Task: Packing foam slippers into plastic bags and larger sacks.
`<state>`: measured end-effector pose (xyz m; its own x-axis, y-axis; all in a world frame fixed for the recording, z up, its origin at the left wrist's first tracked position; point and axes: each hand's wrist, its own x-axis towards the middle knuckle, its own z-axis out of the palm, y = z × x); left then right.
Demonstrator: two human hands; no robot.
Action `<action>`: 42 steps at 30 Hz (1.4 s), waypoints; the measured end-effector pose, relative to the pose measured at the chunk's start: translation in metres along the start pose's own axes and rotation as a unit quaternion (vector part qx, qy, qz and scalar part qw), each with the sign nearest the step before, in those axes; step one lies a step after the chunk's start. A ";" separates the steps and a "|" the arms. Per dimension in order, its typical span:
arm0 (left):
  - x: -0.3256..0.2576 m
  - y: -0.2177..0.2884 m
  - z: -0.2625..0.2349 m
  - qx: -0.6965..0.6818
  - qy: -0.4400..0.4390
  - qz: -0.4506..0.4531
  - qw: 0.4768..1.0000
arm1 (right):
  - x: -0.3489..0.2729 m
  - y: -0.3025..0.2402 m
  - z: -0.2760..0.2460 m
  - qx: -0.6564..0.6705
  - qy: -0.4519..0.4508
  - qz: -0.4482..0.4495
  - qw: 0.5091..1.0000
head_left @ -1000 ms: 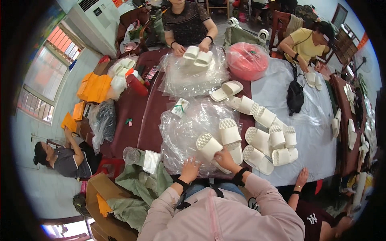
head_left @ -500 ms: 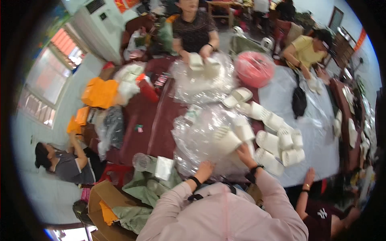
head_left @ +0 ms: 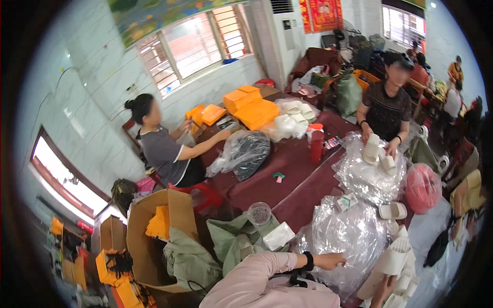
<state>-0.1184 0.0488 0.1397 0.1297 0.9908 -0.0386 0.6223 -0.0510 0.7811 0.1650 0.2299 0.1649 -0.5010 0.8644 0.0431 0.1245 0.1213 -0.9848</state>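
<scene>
My left hand [head_left: 329, 261] rests at the near edge of a spread pile of clear plastic bags [head_left: 349, 226], its fingers curled together on the film. At the lower right, my right hand [head_left: 384, 291] is closed on a cream-white slide slipper [head_left: 394, 259], held beside the bags; part of the hand is cut off or hidden. More cream slippers [head_left: 405, 285] lie behind and below it. One slipper [head_left: 393, 211] lies beyond, at the bags' far right corner. On the bags sits a small white-and-green packet [head_left: 347, 202].
Across the dark red table [head_left: 292, 190], a person [head_left: 387, 110] handles two slippers over another bag pile [head_left: 370, 169]. A second person [head_left: 159, 141] sits left, by orange packs [head_left: 251, 108]. A red bundle [head_left: 423, 189] stands right; a cardboard box [head_left: 154, 241] and green sacks [head_left: 192, 259] are near left.
My view has swung left, bringing the window wall and the seated person further into sight. My right hand and the slipper now appear at the lower right edge; my left hand stays at the bags.
</scene>
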 end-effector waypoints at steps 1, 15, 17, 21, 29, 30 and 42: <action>0.012 0.013 -0.011 -0.086 -0.024 0.004 0.996 | 0.008 0.006 -0.010 -0.010 0.002 -0.026 1.000; 0.066 -0.013 -0.122 -0.426 0.038 -0.035 0.903 | -0.014 -0.018 -0.094 -0.091 0.165 -0.100 0.977; 0.078 -0.032 -0.126 -0.336 0.063 -0.259 0.903 | -0.024 -0.034 -0.090 0.016 0.157 -0.002 0.987; 0.095 -0.069 -0.112 0.035 0.104 -0.195 0.975 | -0.050 -0.033 -0.096 -0.080 0.170 -0.021 0.982; 0.153 -0.025 -0.090 0.147 0.161 -0.269 0.938 | -0.068 -0.063 -0.101 -0.045 0.128 -0.013 0.991; 0.157 -0.026 -0.089 0.149 0.188 -0.263 0.934 | -0.069 -0.062 -0.097 -0.031 0.126 -0.009 0.992; 0.164 -0.077 -0.085 0.114 0.177 -0.243 0.947 | -0.035 -0.024 0.047 -0.242 -0.127 -0.134 0.953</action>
<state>-0.2104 0.2263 0.1258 -0.4567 0.8819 -0.1173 0.6977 0.4368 0.5678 0.1394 0.1735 0.1795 -0.7532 0.6329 0.1795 0.3132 0.5849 -0.7482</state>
